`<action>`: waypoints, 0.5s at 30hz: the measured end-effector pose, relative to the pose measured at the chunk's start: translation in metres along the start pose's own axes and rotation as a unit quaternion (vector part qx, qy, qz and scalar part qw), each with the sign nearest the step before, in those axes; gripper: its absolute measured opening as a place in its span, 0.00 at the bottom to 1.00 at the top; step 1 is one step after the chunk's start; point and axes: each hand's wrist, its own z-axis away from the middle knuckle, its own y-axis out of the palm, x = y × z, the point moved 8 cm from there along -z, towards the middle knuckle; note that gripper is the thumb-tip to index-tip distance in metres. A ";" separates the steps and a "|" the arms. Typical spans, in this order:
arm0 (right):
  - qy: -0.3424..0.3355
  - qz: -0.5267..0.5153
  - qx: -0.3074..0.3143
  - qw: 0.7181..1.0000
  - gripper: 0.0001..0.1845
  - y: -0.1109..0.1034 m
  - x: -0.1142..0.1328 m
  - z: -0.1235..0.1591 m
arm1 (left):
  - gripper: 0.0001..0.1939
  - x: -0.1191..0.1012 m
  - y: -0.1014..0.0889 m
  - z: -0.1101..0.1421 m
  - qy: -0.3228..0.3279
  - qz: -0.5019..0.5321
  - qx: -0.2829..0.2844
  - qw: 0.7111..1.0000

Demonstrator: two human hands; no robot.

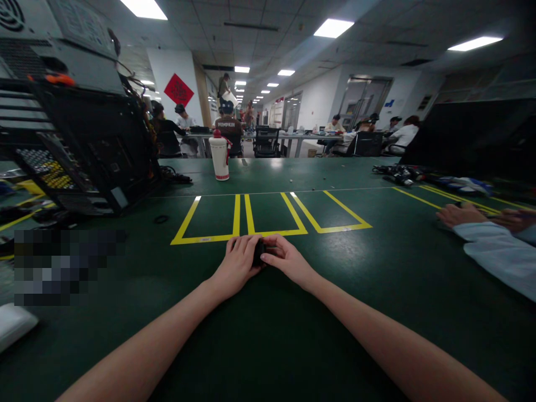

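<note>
A small black object (258, 254) is held between my two hands, low over the green table (268, 346). My left hand (239, 258) is closed around its left side, with the fingers curled over it. From the right, my right hand (285, 258) grips it with thumb and fingers. Most of the object is hidden by my fingers, so its kind cannot be made out. Just beyond my hands lie yellow tape outlines (278, 233) on the table top.
Left, an opened black computer case (104, 145) stands on the table. A white tumbler (219, 159) with a red lid is further back. Cables (400, 174) lie at the back right. A co-worker's hands and pale blue sleeve (494, 245) reach in from the right.
</note>
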 end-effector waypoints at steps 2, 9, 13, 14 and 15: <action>0.010 0.011 0.004 1.000 0.19 0.000 -0.001 0.000 | 0.29 0.000 -0.001 0.000 -0.001 0.001 0.001 1.000; -0.015 0.004 0.009 1.000 0.18 0.000 0.002 0.000 | 0.28 -0.001 -0.001 0.000 0.004 0.010 -0.005 1.000; -0.006 -0.023 0.008 1.000 0.15 0.001 0.000 0.000 | 0.28 -0.001 0.000 0.000 0.005 0.007 -0.005 1.000; -0.005 -0.022 0.006 1.000 0.15 0.000 -0.001 -0.001 | 0.28 -0.001 0.000 0.000 0.005 0.006 -0.006 1.000; -0.005 -0.018 0.002 1.000 0.16 0.000 -0.001 -0.001 | 0.28 0.000 0.000 -0.001 0.005 0.005 -0.009 1.000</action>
